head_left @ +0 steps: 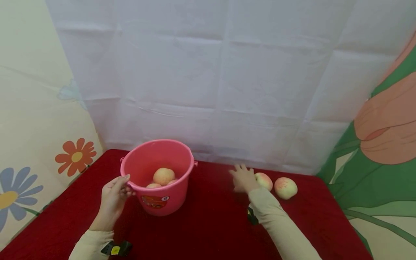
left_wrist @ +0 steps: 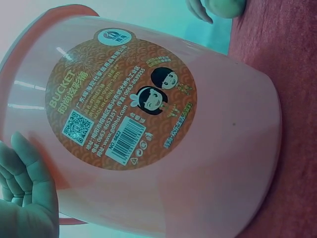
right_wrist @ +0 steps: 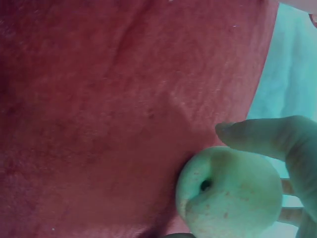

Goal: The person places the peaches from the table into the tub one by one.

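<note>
Backing red cloth [head_left: 208, 231] hangs white sheeting [head_left: 201, 72]; left hand [head_left: 112, 198] grips bucket [head_left: 177, 198], right hand [head_left: 243, 178] spread

The bucket [head_left: 177, 200] stands on the cloth [head_left: 208, 224], left of centre. At least three fruits [head_left: 164, 176] lie inside it. The label [head_left: 154, 202] is on its near wall. The left hand [head_left: 113, 196] is at the near-left rim. The right hand [head_left: 243, 178] is right of the bucket, apart from it. Directly right of that hand lies the inner peach [head_left: 265, 181]; the outer peach [head_left: 286, 188] lies farther right, beside it. The sheet [head_left: 211, 72] hangs behind the cloth.
</note>
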Available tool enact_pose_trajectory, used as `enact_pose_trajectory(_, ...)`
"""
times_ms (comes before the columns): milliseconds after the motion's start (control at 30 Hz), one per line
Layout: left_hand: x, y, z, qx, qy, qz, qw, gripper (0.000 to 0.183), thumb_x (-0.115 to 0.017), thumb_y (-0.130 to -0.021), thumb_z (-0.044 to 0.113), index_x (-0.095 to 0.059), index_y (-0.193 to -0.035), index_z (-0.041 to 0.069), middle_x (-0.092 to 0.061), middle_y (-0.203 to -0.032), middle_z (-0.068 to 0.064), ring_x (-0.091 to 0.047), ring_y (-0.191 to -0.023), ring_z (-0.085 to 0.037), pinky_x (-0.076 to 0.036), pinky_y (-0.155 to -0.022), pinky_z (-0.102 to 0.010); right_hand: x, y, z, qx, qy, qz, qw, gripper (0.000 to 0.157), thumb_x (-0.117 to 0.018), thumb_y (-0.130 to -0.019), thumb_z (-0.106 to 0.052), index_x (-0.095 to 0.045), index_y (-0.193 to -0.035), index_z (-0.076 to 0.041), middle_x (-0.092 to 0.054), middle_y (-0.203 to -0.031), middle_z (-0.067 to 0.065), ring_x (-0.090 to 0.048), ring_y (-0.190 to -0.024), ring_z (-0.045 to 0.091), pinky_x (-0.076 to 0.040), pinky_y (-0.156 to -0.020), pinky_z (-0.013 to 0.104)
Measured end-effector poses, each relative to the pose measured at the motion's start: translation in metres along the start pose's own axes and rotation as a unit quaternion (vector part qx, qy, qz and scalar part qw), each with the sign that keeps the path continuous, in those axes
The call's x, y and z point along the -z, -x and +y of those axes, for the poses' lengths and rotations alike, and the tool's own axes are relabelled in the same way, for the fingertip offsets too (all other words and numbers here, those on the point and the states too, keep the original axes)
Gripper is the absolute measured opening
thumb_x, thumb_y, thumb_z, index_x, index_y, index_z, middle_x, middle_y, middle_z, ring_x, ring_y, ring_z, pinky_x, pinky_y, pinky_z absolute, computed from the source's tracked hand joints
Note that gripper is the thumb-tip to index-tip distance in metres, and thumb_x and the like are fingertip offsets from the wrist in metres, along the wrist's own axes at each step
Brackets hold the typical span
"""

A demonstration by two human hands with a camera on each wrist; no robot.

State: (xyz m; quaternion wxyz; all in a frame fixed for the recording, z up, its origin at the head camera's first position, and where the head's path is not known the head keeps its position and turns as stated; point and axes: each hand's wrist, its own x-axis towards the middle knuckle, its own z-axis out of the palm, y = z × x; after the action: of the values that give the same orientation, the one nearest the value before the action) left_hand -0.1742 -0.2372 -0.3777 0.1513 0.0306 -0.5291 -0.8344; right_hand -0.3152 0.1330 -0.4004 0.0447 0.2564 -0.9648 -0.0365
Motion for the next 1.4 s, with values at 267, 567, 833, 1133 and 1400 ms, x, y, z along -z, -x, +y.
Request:
enact_pose_trajectory(267,-0.001,0.0,0.0,-0.003,0.003,0.002,1.0,0.032,-0.051,-0.093,0.012,-0.063,-0.064,0.01,-0.055,-0.052,0.001,-0.055,-0.047,-0.008,-0.049,-0.052,-0.02,-0.008,0.002,0.002,0.01,0.034,0.01,0.999,0.052,-0.075,-0.066,-0.017,-0.057,-0.115,-0.012,-0.049,-0.112,0.013,-0.044,-0.105,0.034,-0.042,-0.07,0.054)
enact_pose_trajectory(567,-0.002,0.0,0.001,0.001,-0.001,-0.002,1.0,0.031,-0.051,-0.094,0.013,-0.064,-0.065,0.01,-0.056,-0.053,0.001,-0.055,-0.048,-0.008,-0.049,-0.053,-0.02,-0.01,0.003,0.005,0.011,0.043,0.015,0.999,0.044,-0.077,-0.067,-0.016,-0.059,-0.106,-0.012,-0.051,-0.104,0.011,-0.046,-0.1,0.033,-0.043,-0.069,0.052)
enact_pose_trajectory(833,-0.002,-0.001,0.0,-0.002,-0.003,-0.006,1.0,0.033,-0.05,-0.094,0.013,-0.063,-0.064,0.012,-0.055,-0.052,0.002,-0.054,-0.047,-0.008,-0.049,-0.052,-0.02,-0.014,0.004,0.006,0.019,0.037,0.042,0.998,0.022,-0.07,-0.073,-0.009,-0.058,-0.091,-0.011,-0.051,-0.095,0.011,-0.047,-0.093,0.032,-0.045,-0.062,0.045)
enact_pose_trajectory(1133,-0.001,-0.001,0.0,0.005,-0.008,0.003,1.0,0.033,-0.05,-0.094,0.013,-0.063,-0.064,0.012,-0.055,-0.052,0.002,-0.054,-0.047,-0.008,-0.049,-0.052,-0.02,-0.017,0.004,0.005,0.025,0.035,0.064,0.997,0.014,-0.066,-0.075,-0.008,-0.057,-0.086,-0.009,-0.051,-0.091,0.012,-0.047,-0.089,0.033,-0.045,-0.059,0.045)
enact_pose_trajectory(1400,0.0,0.0,0.0,0.009,-0.016,0.01,0.9998,0.033,-0.05,-0.094,0.015,-0.064,-0.064,0.014,-0.057,-0.053,0.002,-0.055,-0.047,-0.008,-0.049,-0.053,-0.019,-0.019,0.001,0.005,0.032,0.048,0.075,0.995,0.015,-0.067,-0.073,-0.009,-0.056,-0.083,-0.011,-0.049,-0.09,0.009,-0.048,-0.086,0.031,-0.044,-0.058,0.042)
